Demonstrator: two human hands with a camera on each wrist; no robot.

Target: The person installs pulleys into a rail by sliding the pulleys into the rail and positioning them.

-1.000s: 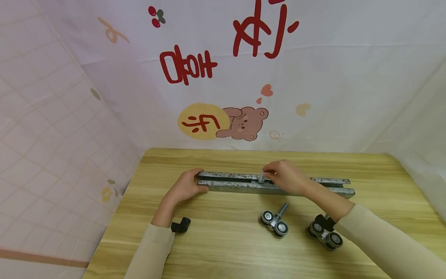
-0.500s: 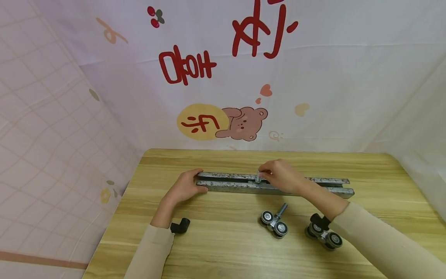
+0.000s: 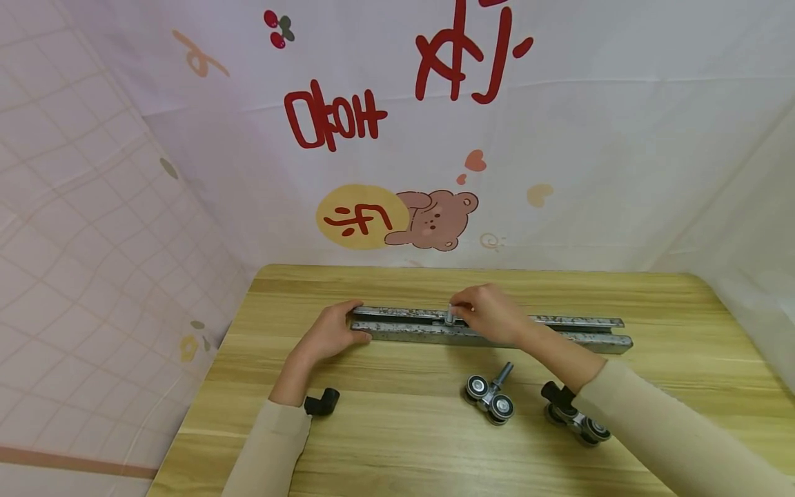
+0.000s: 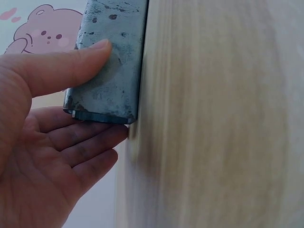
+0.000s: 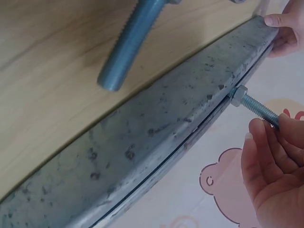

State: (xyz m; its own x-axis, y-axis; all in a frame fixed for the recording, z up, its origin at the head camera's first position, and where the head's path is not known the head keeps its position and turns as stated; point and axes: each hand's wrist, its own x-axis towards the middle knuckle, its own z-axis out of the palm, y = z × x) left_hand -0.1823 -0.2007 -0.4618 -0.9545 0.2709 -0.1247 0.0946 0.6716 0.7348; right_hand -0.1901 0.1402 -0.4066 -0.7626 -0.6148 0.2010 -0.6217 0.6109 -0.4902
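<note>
A speckled grey metal track (image 3: 410, 335) lies across the table with its slot facing up. At its left end, my left hand (image 3: 329, 333) grips it, thumb on the near side wall and fingers around the end and far side. From the slot rises a threaded bolt (image 5: 259, 108) with a hex nut (image 5: 238, 95) at its base, right at the slot. My right hand (image 3: 493, 314) pinches the bolt's upper end between thumb and fingers. Whatever the bolt joins inside the track is hidden.
Nearer me on the wood-grain table (image 3: 397, 428) lies a four-wheeled roller trolley (image 3: 489, 399) with its bolt pointing up and right. A second roller trolley (image 3: 586, 426) sits farther right, partly behind the right wrist's black camera mount. A printed cloth (image 3: 559, 138) hangs behind the table.
My right hand has slid the bolt leftward along the track's slot, toward my left hand. The left hand and the track stay in place.
</note>
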